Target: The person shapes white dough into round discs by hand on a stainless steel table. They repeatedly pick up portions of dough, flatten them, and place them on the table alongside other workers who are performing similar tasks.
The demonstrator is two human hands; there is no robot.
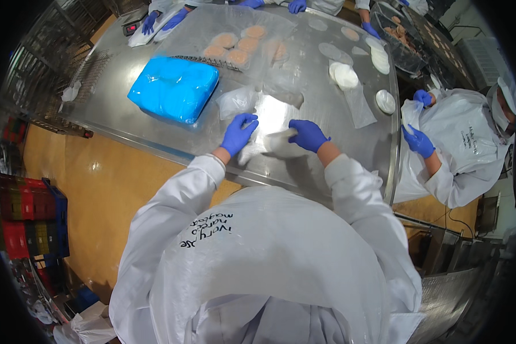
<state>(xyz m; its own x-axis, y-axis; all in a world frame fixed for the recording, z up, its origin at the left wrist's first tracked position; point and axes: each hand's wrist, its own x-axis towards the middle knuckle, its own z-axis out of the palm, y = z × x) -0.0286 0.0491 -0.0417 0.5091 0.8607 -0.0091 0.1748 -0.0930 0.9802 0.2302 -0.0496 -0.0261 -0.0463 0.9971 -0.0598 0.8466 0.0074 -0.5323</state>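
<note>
My left hand (238, 134), in a blue glove, is held over the near part of the steel table (212, 140). Its fingers are curved, with a gap to the thumb and nothing plainly between them. My right hand (309, 136), gloved alike, is closed on one end of a clear plastic bag (280, 144). The bag's crumpled loose part stretches leftward, below my left hand. Just beyond my left hand lies another crumpled clear bag (237, 102). To its left rests a large package in shiny blue wrap (175, 89).
Flat round pinkish patties (248, 45) lie under clear film at the far side. White discs (344, 75) sit toward the right. A co-worker (458, 137) in white stands at the right edge; other gloved hands (175, 19) work across the table. Crates (34, 218) stand at left.
</note>
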